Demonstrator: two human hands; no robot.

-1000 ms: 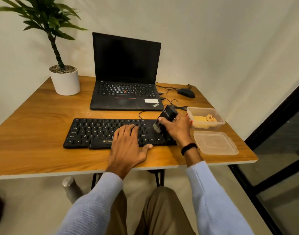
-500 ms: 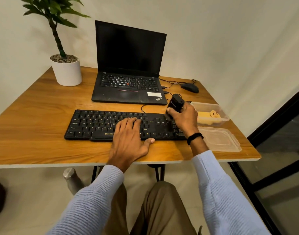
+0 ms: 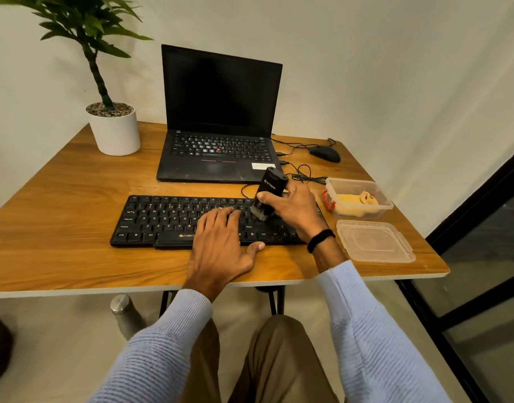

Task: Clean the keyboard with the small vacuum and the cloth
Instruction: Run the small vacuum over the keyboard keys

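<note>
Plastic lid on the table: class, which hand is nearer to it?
Right. The right hand, gripping the vacuum, is just left of the lid; the left hand rests on the keyboard, farther left.

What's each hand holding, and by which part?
The right hand grips the small vacuum around its lower body, just above the brush. The left hand holds nothing; it rests flat on the keyboard.

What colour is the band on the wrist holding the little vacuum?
Black. The wristband on the right hand shows clearly in the head view.
</note>
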